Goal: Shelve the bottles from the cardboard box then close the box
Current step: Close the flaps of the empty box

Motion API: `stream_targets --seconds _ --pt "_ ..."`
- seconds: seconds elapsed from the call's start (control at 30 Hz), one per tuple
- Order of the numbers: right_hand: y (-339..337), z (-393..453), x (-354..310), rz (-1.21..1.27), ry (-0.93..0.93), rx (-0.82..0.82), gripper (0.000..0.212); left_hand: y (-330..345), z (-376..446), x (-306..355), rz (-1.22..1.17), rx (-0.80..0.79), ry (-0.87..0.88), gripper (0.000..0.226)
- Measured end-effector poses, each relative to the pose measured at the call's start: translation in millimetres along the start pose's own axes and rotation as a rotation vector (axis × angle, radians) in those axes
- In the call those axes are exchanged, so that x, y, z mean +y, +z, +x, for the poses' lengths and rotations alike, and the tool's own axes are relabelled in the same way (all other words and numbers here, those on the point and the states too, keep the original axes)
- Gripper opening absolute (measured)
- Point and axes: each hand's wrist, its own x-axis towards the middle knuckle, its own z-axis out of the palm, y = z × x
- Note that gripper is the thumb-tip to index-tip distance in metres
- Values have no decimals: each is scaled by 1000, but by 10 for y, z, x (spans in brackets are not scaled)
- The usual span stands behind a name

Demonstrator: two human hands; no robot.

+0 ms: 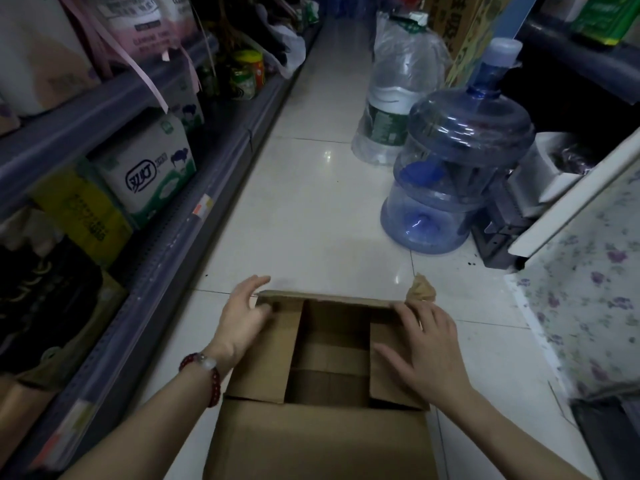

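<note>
Box (322,386) sits on the floor (311,216) before me, its long axis running away down the aisle, top facing up. Left hand (239,317) spreads over the left flap; right hand (426,348) presses flat on the right flap.

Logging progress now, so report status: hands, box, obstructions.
Left hand open on left flap, right hand open, pressing right flap. Cardboard box looks empty, flaps half folded. Crumpled brown paper at far corner.
</note>
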Motion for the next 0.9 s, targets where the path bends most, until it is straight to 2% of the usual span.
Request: stream_targets --seconds 0.07,0.1,0.2,0.3,0.37,0.43,0.53,0.6,0.73,0.83,0.9 --pt "13 -131 11 67 10 -49 70 -116 -37 67 -117 74 81 49" --pt "19 -176 15 104 22 -64 71 -159 -65 116 -92 56 141 48" --pt "20 -227 1 189 57 -96 74 -95 -181 268 279 -244 315 44" --pt "-22 -218 -31 179 58 -158 83 172 -224 327 604 -551 243 52" --pt "-70 -237 -41 187 70 -274 94 285 -228 263 725 -625 174 55" --pt "-92 -314 -65 241 92 -320 97 311 -214 170 742 -612 146 55" --pt "-103 -517 -104 356 124 -243 74 326 -209 130 747 -574 160 55" --pt "-104 -640 -117 373 118 -237 69 337 -217 147 760 -560 168 54" --pt "-120 -767 -151 398 119 -315 75 361 -268 188 785 -537 191 53" --pt "-110 -879 -190 392 22 -361 92 363 -300 155 797 -510 217 54" --pt "-102 -964 -231 373 -59 -398 95 361 -309 122 803 -509 224 56"
